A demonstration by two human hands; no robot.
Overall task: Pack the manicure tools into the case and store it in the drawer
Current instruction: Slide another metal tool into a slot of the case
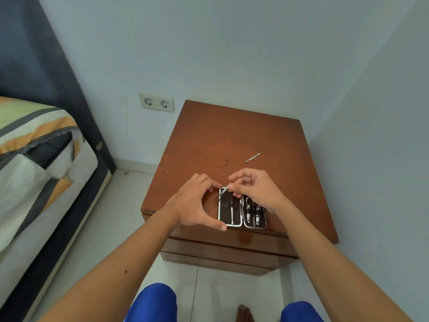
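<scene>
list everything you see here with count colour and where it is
manicure case: 1, dark brown with silver rim, lying open at the front of the nightstand top
tools in case: several, silver, strapped in both halves; exact count unclear
thin tool: 1, silver, over the case's far left corner, pinched by the right hand
loose tool: 1, silver, on the nightstand beyond the case
nightstand: 1, reddish brown wood, in the room corner, drawers shut
wall socket: 1 double, cream, on the wall left of the nightstand
bed: 1, striped cover, dark frame, at left
left hand: 1, holding the case's left edge
right hand: 1, above the case
</scene>
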